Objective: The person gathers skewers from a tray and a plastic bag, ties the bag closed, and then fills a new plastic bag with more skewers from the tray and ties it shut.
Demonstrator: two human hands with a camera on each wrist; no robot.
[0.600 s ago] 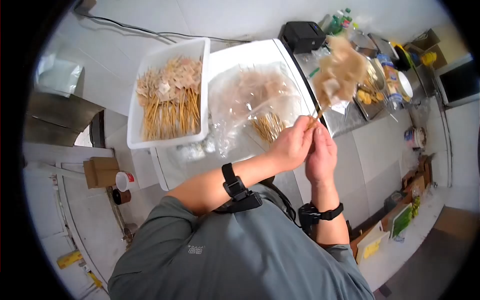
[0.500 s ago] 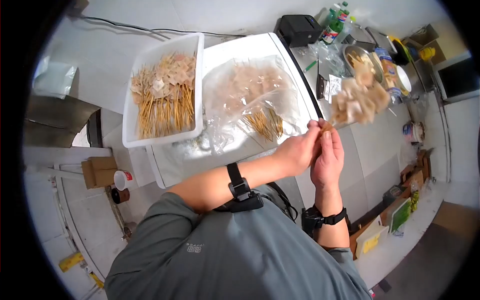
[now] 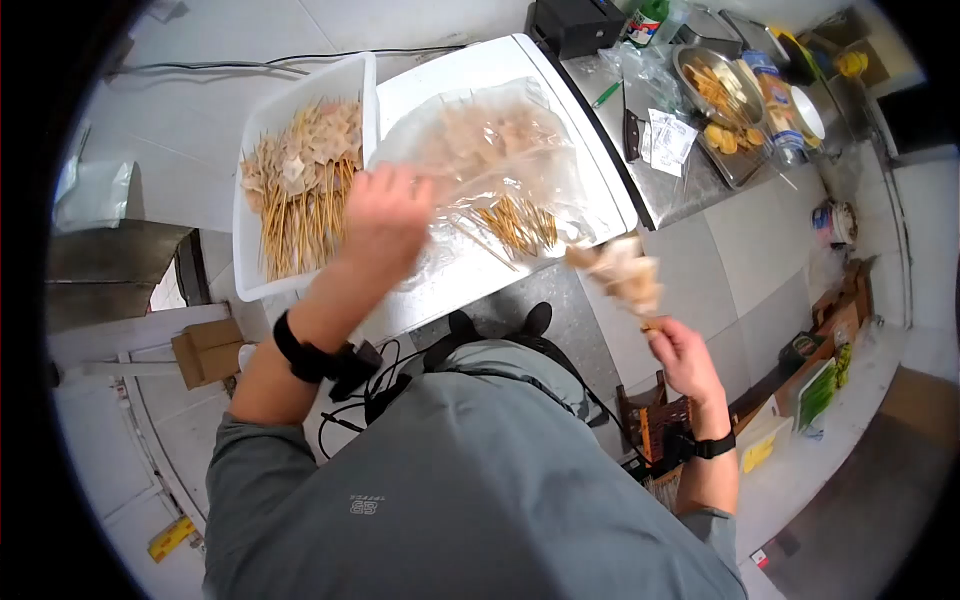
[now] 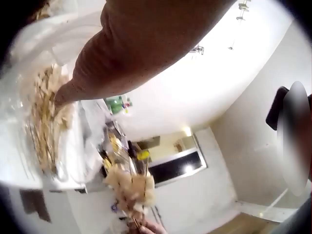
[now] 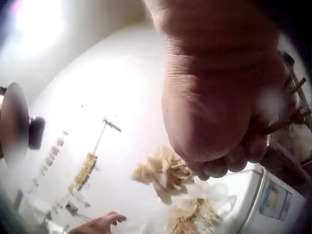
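Bunched skewers with pale folded food sheets [image 3: 625,278] are gripped by my right hand [image 3: 688,362], off the white table's right front side. Blurred in the head view, my left hand [image 3: 388,218] hangs near the white tub's [image 3: 371,110] right side, at the left edge of a clear plastic bag [image 3: 420,130]. The right wrist view shows the left hand [image 5: 100,225] with fingers extended and nothing held. Curled fingers mark my right hand [image 5: 209,117] there. More skewers [image 3: 515,225] lie in the bag, and rows of skewered food [image 3: 310,150] fill the tub.
A metal counter at the right holds a steel bowl [image 3: 718,85] of food, a tray [image 3: 735,160], papers [image 3: 668,140], a knife [image 3: 631,135] and a green bottle [image 3: 647,20]. A black device [image 3: 577,25] stands behind the table. Boxes line the right wall.
The hands have parted. My left hand has moved left toward the tub and bag, while my right hand has come lower with the bunched skewers. The head view has shifted.
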